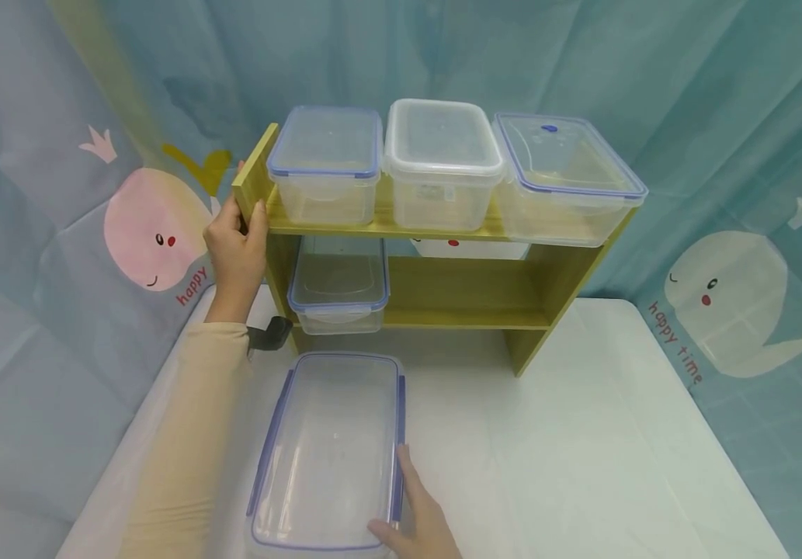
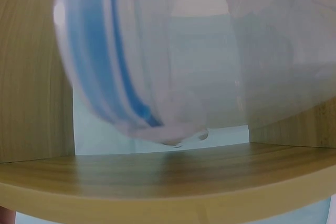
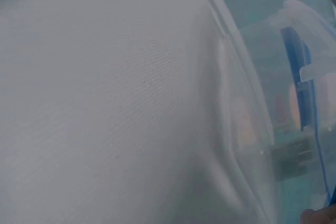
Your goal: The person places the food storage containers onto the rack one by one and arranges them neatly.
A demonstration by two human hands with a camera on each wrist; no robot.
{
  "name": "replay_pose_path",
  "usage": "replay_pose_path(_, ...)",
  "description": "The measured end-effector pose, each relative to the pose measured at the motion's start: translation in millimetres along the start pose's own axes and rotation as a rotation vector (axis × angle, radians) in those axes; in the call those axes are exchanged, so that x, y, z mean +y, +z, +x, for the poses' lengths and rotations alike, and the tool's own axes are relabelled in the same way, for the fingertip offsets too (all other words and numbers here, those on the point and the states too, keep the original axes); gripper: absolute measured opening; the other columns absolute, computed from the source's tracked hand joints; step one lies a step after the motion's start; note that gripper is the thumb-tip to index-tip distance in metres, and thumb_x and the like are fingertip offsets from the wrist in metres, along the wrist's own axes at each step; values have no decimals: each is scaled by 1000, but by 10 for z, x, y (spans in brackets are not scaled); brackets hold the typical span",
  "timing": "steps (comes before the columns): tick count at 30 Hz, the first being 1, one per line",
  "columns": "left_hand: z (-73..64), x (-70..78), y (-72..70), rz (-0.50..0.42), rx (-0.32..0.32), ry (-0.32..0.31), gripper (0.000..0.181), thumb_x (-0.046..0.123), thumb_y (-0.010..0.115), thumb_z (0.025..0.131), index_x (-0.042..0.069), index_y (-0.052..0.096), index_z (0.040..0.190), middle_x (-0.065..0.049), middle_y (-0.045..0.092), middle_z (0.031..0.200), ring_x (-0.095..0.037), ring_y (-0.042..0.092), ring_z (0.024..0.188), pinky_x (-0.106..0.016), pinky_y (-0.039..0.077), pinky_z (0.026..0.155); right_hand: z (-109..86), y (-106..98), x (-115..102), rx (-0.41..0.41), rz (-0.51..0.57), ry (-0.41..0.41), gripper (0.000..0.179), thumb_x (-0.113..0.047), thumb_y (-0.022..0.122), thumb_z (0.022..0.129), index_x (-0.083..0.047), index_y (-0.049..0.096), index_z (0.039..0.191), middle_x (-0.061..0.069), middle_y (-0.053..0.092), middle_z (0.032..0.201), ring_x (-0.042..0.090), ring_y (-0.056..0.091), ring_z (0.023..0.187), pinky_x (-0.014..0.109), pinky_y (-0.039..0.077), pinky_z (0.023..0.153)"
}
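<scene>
My left hand (image 1: 236, 241) grips the upper left side panel of a wooden shelf (image 1: 466, 291), thumb on its inner side. My right hand (image 1: 425, 520) holds the right edge of a large clear food container (image 1: 334, 450), the thumb over its lid and the fingers along the side. This container has blue side clips and lies in front of the shelf, its near end cut off by the frame. In the right wrist view, its clear wall and a blue clip (image 3: 299, 80) show; most of the hand is hidden there.
On the top board stand a blue-rimmed container (image 1: 327, 167), a white-lidded container (image 1: 442, 163) and a wider blue-rimmed container (image 1: 568, 175), overhanging the front edge. Another container (image 1: 341, 283) sits at the left of the middle board. A white tabletop (image 1: 596, 435) and printed curtains (image 1: 715, 303) surround the shelf.
</scene>
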State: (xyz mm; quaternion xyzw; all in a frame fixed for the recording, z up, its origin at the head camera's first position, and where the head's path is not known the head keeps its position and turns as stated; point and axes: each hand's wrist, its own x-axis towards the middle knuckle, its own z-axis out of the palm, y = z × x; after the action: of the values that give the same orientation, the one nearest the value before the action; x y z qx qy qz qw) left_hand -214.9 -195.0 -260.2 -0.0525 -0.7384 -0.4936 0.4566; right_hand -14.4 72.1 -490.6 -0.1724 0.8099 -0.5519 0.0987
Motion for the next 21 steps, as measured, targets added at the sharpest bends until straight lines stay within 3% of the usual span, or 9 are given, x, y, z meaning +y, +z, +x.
replay_pose_path(8, -5, 0, 5, -5, -10, -3, 40, 7, 53, 94, 9, 53, 133, 1, 57, 129, -15, 59, 108, -25, 49, 87, 29, 26, 84, 98, 9, -105, 76, -30, 68, 86, -16, 26, 149, 21, 28, 149, 40, 34, 130, 50, 38, 96)
replay_pose_path(13, -18, -9, 6, 22, 10, 12, 33, 7, 54, 93, -1, 60, 125, -8, 63, 120, -5, 61, 89, -15, 50, 77, 34, 31, 91, 145, 15, -117, 73, -30, 69, 85, -16, 31, 147, 20, 32, 147, 39, 36, 129, 47, 39, 96)
replay_pose_path(15, -20, -7, 7, 34, 16, 13, 31, 8, 54, 93, -4, 61, 121, -14, 66, 112, -2, 59, 83, -13, 48, 72, 38, 30, 103, 173, 12, -135, 72, -26, 70, 85, -15, 33, 146, 21, 34, 146, 40, 37, 128, 48, 40, 94)
replay_pose_path(21, -3, -16, 13, 46, 17, 45, 32, 9, 54, 93, -8, 61, 119, -16, 66, 113, -3, 59, 85, -13, 48, 74, 73, -17, 152, 250, -30, -231, 69, -9, 69, 83, -11, 37, 143, 22, 37, 144, 43, 42, 122, 48, 45, 88)
